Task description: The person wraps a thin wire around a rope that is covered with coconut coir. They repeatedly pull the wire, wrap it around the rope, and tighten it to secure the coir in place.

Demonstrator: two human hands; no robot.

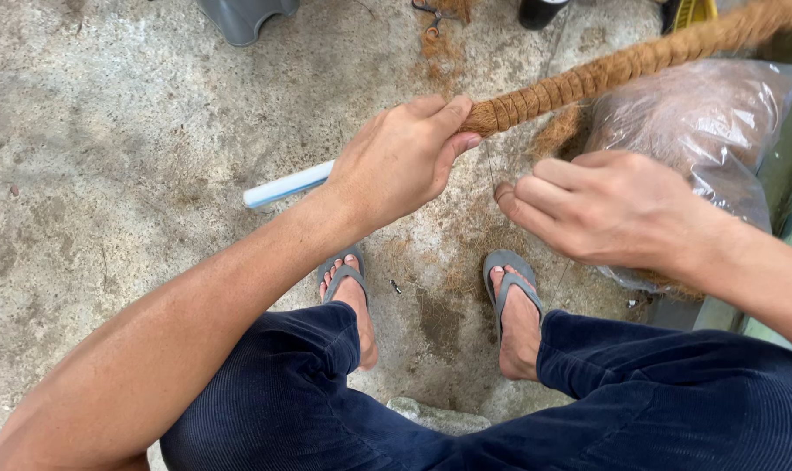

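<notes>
Between the knees, above the concrete floor (108,157), the left hand (400,161) wraps its fingers around a white pipe (287,185) where the coir-fibre winding (605,74) ends. The right hand (601,209) pinches a thin thread, barely visible. If that pinch slackens, the last turns could loosen and unravel.

Rough, stained concrete floor (134,157) scattered with brown fibre scraps; grey plastic base (243,17), perhaps a stool, at top edge; even daylight.

A clear plastic bag (710,113) of brown fibre lies on the concrete floor (108,174). A grey plastic stool leg (243,17) and a black bottle base (540,10) stand at the far edge.
</notes>
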